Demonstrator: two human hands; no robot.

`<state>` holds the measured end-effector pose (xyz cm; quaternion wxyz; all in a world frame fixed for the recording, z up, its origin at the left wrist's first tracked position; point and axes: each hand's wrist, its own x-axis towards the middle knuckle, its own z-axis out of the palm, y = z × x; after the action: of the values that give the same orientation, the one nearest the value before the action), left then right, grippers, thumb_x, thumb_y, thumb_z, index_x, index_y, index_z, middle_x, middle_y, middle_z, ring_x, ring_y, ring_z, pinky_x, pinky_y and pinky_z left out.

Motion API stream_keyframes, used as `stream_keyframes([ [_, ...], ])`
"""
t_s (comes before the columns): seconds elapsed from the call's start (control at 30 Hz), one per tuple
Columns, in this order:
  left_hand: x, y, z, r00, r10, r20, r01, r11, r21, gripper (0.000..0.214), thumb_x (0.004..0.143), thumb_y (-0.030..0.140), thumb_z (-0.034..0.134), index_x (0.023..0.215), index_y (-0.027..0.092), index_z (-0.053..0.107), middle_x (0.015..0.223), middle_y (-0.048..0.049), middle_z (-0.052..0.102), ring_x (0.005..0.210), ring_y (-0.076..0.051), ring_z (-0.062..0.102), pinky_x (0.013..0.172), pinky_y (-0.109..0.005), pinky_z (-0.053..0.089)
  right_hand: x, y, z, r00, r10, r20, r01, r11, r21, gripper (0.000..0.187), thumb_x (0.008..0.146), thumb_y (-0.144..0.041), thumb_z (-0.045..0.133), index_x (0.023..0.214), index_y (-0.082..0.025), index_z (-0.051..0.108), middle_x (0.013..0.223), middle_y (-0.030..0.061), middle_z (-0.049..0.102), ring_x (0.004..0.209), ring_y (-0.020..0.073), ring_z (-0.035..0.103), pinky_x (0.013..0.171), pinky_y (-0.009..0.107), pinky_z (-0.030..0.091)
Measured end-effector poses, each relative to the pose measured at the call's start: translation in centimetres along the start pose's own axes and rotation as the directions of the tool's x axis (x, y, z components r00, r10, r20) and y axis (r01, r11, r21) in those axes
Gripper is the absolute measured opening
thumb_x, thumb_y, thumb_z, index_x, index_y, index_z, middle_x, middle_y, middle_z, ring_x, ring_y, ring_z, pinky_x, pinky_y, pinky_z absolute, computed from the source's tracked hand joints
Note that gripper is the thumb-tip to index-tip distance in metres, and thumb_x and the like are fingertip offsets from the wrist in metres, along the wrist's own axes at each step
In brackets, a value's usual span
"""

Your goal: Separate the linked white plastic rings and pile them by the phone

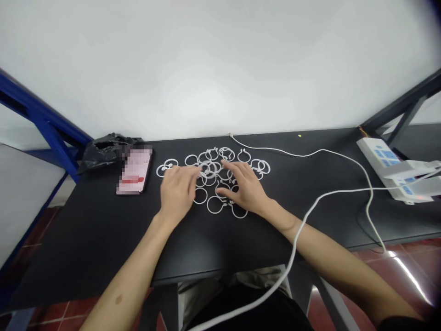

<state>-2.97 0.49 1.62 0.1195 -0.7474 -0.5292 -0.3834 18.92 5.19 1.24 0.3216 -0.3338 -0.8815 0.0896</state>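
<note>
Rings (216,168) may tangle if pushed together; right hand (247,187) is spread wide, holding nothing; left hand (177,188), can't tell.

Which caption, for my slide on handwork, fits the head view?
Left hand and right hand over scattered white knob-ended rings on a black table, a smartphone to the left.

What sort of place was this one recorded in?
Probably an indoor workstation, perhaps in a small workshop: a black table against a white wall, a blue metal frame at its left, and many loose white rings spread on top.
</note>
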Motion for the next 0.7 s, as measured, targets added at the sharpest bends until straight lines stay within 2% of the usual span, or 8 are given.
stream_keyframes([
  [0.07,0.1,-1.6,-0.5,0.985,-0.161,-0.057,0.167,0.978,0.123,0.014,0.094,0.02,0.05,0.102,0.019,0.062,0.096,-0.0069,0.071,0.087,-0.024,0.059,0.079,-0.038,0.043,0.0,0.5,0.0,0.998,0.058,-0.015,-0.059,0.993,-0.105,0.052,0.089,-0.046,0.062,0.13,-0.014,0.053,0.121,0.0162,0.058,0.113,0.0298,0.052,0.098,0.047,0.044],
  [0.17,0.0,-3.9,-1.1,0.931,-0.364,-0.039,0.361,0.898,0.253,0.017,0.095,0.024,0.047,0.102,0.019,0.062,0.097,-0.0105,0.07,0.095,-0.029,0.057,0.083,-0.043,0.042,-0.2,1.2,-0.1,0.996,0.089,0.005,-0.086,0.977,-0.195,0.034,0.088,-0.041,0.063,0.109,-0.015,0.064,0.119,0.0164,0.058,0.113,0.0311,0.051,0.098,0.048,0.043],
  [0.27,-0.3,-4.9,-1.2,0.886,-0.464,0.017,0.432,0.836,0.337,0.018,0.093,0.024,0.047,0.101,0.019,0.062,0.097,-0.0124,0.069,0.098,-0.033,0.055,0.086,-0.048,0.04,-0.4,1.5,0.0,0.996,0.08,0.039,-0.07,0.975,-0.21,0.018,0.089,-0.033,0.062,0.096,-0.017,0.067,0.114,0.0142,0.06,0.111,0.0296,0.051,0.096,0.047,0.043],
  [0.37,-0.4,-4.8,-1.0,0.871,-0.491,0.031,0.45,0.821,0.352,0.02,0.092,0.026,0.049,0.106,0.019,0.061,0.104,-0.0156,0.067,0.106,-0.037,0.052,0.089,-0.052,0.038,-0.4,1.2,-0.1,0.997,0.063,0.048,-0.053,0.98,-0.193,0.012,0.09,-0.026,0.059,0.089,-0.018,0.067,0.113,0.0133,0.06,0.11,0.0285,0.052,0.095,0.046,0.044],
  [0.47,-0.3,-3.9,-0.7,0.902,-0.43,0.031,0.405,0.87,0.28,0.022,0.092,0.028,0.05,0.109,0.018,0.061,0.109,-0.0151,0.065,0.11,-0.035,0.052,0.092,-0.051,0.039,-0.3,0.9,-0.3,0.997,0.075,0.011,-0.072,0.988,-0.139,0.011,0.09,-0.024,0.058,0.087,-0.017,0.065,0.115,0.0145,0.057,0.108,0.0276,0.053,0.095,0.046,0.045],
  [0.6,-0.2,-2.0,0.2,0.981,-0.177,0.08,0.17,0.981,0.091,0.021,0.093,0.026,0.053,0.111,0.019,0.061,0.108,-0.0095,0.067,0.103,-0.027,0.057,0.092,-0.044,0.044,-0.2,0.4,-0.8,0.994,0.069,-0.08,-0.07,0.998,-0.005,0.007,0.089,-0.022,0.058,0.09,-0.017,0.062,0.115,0.0139,0.053,0.111,0.0256,0.054,0.096,0.045,0.047],
  [0.7,-0.2,-0.3,0.9,0.996,-0.009,0.088,0.017,0.996,-0.088,0.027,0.092,0.022,0.057,0.118,0.02,0.058,0.11,-0.0076,0.069,0.101,-0.024,0.058,0.092,-0.042,0.047,-0.3,0.1,-0.9,0.996,0.016,-0.088,-0.007,0.995,0.1,0.005,0.089,-0.021,0.058,0.093,-0.02,0.061,0.117,0.0121,0.05,0.113,0.0241,0.053,0.095,0.045,0.05],
])
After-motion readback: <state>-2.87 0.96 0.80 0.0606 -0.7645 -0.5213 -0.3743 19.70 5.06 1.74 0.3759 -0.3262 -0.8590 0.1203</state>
